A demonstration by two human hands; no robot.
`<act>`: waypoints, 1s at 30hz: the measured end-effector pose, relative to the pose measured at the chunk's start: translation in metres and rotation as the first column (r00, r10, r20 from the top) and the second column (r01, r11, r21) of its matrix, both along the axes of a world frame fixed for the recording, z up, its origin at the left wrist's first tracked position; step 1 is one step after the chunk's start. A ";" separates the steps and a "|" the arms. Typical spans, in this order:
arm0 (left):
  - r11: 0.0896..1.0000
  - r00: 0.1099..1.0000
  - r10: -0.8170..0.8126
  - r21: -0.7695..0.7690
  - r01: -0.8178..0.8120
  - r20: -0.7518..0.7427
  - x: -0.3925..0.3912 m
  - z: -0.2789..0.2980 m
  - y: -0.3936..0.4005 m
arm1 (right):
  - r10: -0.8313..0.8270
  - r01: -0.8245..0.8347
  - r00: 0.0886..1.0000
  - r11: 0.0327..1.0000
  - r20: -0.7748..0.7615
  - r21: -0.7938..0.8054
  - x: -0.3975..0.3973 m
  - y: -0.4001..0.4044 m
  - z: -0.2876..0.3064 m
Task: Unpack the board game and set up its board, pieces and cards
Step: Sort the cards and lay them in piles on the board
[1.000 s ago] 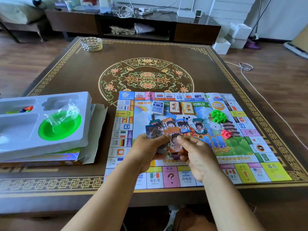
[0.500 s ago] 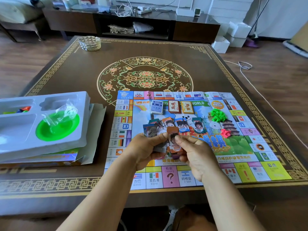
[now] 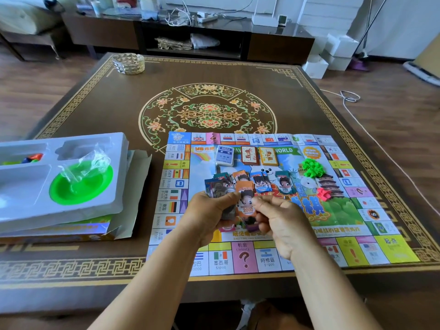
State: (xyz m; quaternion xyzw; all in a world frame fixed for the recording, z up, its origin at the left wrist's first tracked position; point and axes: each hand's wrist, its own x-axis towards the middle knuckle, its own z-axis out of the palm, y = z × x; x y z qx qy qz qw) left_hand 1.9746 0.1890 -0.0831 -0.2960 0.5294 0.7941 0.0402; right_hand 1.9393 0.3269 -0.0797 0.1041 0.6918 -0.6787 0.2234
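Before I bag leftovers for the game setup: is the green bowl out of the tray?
No, the green bowl sits in the white tray.

We see the paper game board (image 3: 342, 220) spread flat at the near right of the desk. On its far part lie three card decks side by side: a blue deck (image 3: 224, 155), a red deck (image 3: 249, 155) and a yellow deck (image 3: 269, 156). Small piles of play money (image 3: 262, 183) sit mid-board. To the right lie a heap of green houses (image 3: 312, 167) and, nearer, red pieces (image 3: 323, 193). An orange 2000 banknote (image 3: 245, 206) stands upright above the board.
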 end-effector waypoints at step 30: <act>0.996 0.996 0.070 0.051 -0.067 -0.058 -0.005 -0.001 -0.008 | 0.284 -0.233 0.948 0.929 -0.147 0.287 -0.034 -0.027 0.017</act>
